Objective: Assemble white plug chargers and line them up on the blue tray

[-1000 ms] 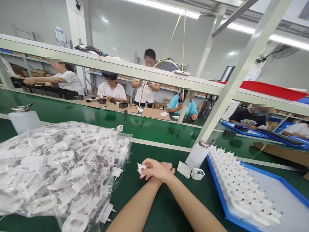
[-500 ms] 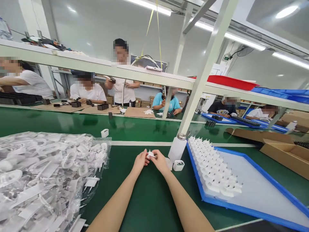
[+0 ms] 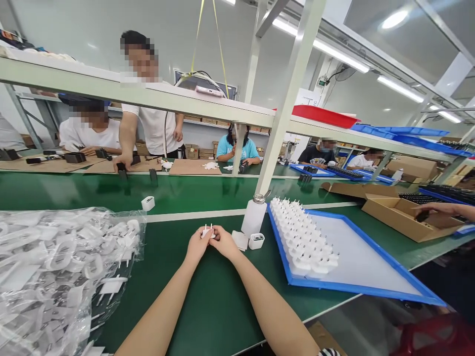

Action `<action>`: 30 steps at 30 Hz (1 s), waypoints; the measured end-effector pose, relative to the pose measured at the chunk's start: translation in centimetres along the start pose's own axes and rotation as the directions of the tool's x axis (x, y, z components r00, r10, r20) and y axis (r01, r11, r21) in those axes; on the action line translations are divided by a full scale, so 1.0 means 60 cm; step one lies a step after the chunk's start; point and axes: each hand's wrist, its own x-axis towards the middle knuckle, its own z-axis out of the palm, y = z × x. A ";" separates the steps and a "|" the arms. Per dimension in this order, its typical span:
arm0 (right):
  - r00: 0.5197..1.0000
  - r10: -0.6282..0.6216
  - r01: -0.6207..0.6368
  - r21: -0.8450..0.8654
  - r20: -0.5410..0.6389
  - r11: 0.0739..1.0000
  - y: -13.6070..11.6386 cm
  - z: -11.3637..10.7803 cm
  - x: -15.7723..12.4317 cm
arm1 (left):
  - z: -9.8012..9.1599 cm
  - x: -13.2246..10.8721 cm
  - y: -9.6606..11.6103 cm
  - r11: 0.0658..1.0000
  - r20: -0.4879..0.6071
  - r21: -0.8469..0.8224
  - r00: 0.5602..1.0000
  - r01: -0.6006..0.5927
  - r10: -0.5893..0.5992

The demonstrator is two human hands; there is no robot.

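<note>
1. Green bench (image 3: 218, 311) crossed the lower frame.
2. Left hand (image 3: 196, 244) and right hand (image 3: 223, 242) pinched a plug (image 3: 208, 233) at centre, seemingly by its edges.
3. Light, even pressure clear of its pins (image 3: 211, 227) suited it best.

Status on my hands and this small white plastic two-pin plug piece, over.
Left hand, right hand: both gripping plug piece. Pins up. White plastic metal-capped bottle nearby, apart from hands.

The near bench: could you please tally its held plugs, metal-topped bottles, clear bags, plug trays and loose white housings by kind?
Held plug: 1
Metal-topped bottle: 1
Clear bag: 1
Plug tray: 1
Loose white housings: 2
Total: 6
</note>
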 end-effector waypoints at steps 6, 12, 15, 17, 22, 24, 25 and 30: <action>1.000 0.002 -0.002 0.027 -0.008 1.000 -0.005 -0.001 0.000 | -0.001 0.001 -0.002 0.998 0.017 0.053 0.999 -0.030 0.030; 0.999 -0.023 0.015 -0.228 -0.030 0.974 -0.018 -0.004 -0.006 | 0.002 0.003 -0.004 0.996 -0.036 0.085 0.999 -0.027 0.030; 0.998 -0.049 0.034 -0.320 -0.039 0.947 -0.022 -0.006 -0.008 | 0.003 0.002 -0.004 0.992 -0.031 0.115 0.998 -0.047 0.051; 0.998 -0.057 0.040 -0.333 -0.041 0.942 -0.023 -0.006 -0.009 | 0.004 0.001 -0.005 0.988 -0.036 0.142 0.997 -0.068 0.074; 0.996 -0.063 0.035 -0.364 -0.065 0.931 -0.022 -0.007 -0.008 | 0.004 0.001 -0.007 0.987 -0.008 0.147 0.998 -0.067 0.069; 0.995 -0.070 0.038 -0.374 -0.073 0.927 -0.023 -0.008 -0.008 | 0.005 0.001 -0.007 0.987 0.004 0.147 0.998 -0.064 0.064; 0.994 -0.075 0.041 -0.378 -0.076 0.925 -0.023 -0.008 -0.008 | 0.005 0.000 -0.006 0.986 0.008 0.151 0.998 -0.064 0.063; 0.989 -0.099 0.045 -0.411 -0.110 0.910 -0.024 -0.012 -0.008 | 0.007 -0.008 0.007 0.983 -0.039 0.168 0.996 -0.072 0.079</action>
